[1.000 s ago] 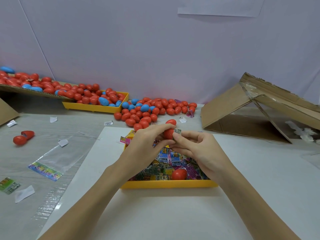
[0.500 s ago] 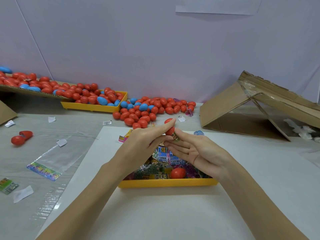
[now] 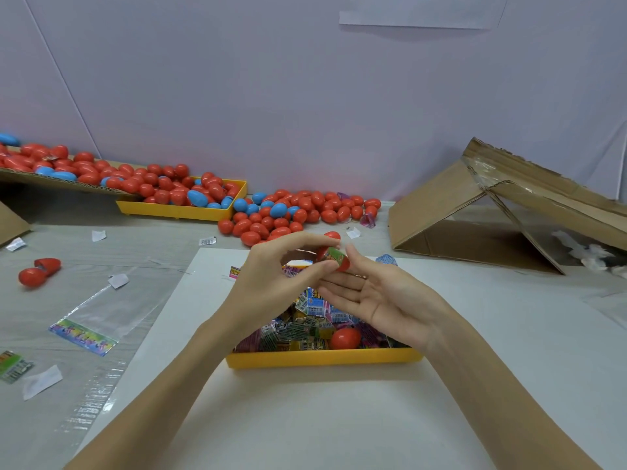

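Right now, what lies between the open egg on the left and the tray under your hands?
In the head view: a clear bag with a colourful strip, a paper scrap, then the white sheet's edge.

This looks like a small hand-packing workshop rather than a home or office. Red and blue plastic eggs [image 3: 298, 212] lie by the dozen in a loose heap at the far side of the grey surface [image 3: 152, 245], overfilling a yellow tray [image 3: 176, 213] and a cardboard sheet [image 3: 68, 188] at far left. A near tray [image 3: 322, 358] holds small printed packets [image 3: 298, 330]. Clear bags [image 3: 101, 307] lie at left and an opened cardboard box [image 3: 441, 205] at right, before a plain wall [image 3: 305, 96].
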{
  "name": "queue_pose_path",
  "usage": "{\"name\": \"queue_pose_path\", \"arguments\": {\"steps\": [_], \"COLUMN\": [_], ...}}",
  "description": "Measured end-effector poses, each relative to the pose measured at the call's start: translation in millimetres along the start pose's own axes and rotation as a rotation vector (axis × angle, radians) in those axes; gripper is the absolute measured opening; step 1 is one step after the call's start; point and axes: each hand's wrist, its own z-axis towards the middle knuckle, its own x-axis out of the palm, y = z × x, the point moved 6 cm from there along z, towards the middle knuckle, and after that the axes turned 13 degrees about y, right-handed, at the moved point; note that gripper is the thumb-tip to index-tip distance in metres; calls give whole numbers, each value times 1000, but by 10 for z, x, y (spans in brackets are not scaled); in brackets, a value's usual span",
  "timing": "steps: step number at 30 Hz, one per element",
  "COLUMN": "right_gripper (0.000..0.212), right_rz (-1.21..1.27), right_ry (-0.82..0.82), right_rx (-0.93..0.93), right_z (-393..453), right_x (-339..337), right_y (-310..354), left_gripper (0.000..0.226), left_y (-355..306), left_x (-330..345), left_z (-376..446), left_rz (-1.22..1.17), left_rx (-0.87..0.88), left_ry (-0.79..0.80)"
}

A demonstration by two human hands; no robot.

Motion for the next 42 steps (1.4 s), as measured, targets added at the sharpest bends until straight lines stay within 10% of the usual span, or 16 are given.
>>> {"name": "queue_pose_path", "arguments": {"steps": [16,29,42], "right_gripper": [53,72,35], "right_rz": [411,430,159], "right_ry": [162,149,35], "right_rx": [59,52,18], "right_z": [57,90,88], "right_x": [188,178,-41], "right_y": [-171,-235,-133], "left_gripper": [36,37,42], "left_y": [-175,-298,-180], "left_x": [-8,7,-17], "left_z": [-26,-75,-30], "left_rz": [-66,545,484], "left_rx": [133,264,213], "left_ry": [-100,-129,-33]}}
